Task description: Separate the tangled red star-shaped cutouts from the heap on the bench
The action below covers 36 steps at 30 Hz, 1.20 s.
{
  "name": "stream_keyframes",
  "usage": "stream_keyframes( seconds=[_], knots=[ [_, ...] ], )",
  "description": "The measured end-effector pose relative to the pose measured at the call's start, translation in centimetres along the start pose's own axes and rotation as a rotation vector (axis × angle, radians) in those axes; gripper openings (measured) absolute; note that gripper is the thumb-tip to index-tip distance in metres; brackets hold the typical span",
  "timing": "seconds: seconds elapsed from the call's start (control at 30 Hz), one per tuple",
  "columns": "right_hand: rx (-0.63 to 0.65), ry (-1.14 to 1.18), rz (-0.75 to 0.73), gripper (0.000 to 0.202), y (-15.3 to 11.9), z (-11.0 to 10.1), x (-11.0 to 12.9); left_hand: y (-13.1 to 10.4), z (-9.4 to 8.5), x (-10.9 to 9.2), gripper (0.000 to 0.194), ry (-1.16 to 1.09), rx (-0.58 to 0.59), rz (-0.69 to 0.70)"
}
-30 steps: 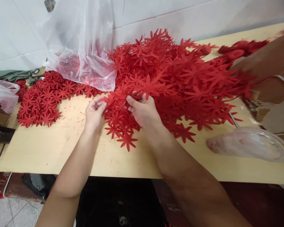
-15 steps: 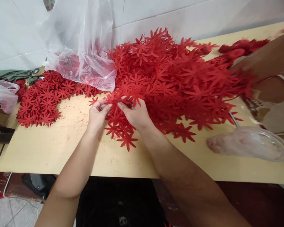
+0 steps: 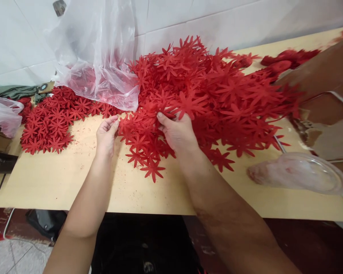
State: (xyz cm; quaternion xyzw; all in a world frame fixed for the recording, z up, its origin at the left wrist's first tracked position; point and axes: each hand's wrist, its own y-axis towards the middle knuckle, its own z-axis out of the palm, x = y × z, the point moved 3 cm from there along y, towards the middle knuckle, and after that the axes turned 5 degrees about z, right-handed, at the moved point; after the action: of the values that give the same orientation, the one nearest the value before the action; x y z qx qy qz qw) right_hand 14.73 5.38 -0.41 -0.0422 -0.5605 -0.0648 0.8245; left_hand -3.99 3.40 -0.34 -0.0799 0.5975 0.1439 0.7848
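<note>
Red flower-shaped pieces lie in a large heap (image 3: 217,91) across the middle and right of the table. My left hand (image 3: 107,131) is at the heap's left edge, with thumb and fingers pinched together near a red piece; what it grips is too small to make out. My right hand (image 3: 177,129) is over the front of the heap, its fingers closed on red flower pieces (image 3: 190,104). Several loose-edged flowers (image 3: 153,169) lie on the table between and below the hands.
A denser red flower pile (image 3: 50,121) sits at the left. Behind it is a clear plastic bag (image 3: 103,76). At the right are a clear plastic container (image 3: 300,173) and a torn cardboard box (image 3: 326,99). A tiled wall (image 3: 188,19) borders the wooden table (image 3: 82,163).
My hands have moved apart, the left one slightly left and the right one to the right with red flower pieces in it.
</note>
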Motion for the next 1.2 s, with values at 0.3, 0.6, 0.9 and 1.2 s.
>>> stream_keyframes(
  seconds=[0.3, 0.6, 0.9, 1.2],
  knots=[
    [0.237, 0.23, 0.282, 0.042, -2.4, 2.5, -0.3, -1.6, 1.7, -0.7, 0.023, 0.275, 0.127, 0.29],
    [0.234, 0.103, 0.219, 0.037, -2.4, 2.6, -0.7, -2.2, 2.6, 0.2, 0.02, 0.099, 0.171, 0.088],
    [0.098, 0.125, 0.169, 0.039, -1.2, 1.3, -0.3, -1.2, 1.2, -0.5, 0.019, 0.081, -0.037, 0.11],
    [0.3, 0.137, 0.283, 0.041, -2.0, 2.0, -0.2, -0.5, 0.6, -0.1, 0.015, 0.107, -0.031, 0.132]
  ],
)
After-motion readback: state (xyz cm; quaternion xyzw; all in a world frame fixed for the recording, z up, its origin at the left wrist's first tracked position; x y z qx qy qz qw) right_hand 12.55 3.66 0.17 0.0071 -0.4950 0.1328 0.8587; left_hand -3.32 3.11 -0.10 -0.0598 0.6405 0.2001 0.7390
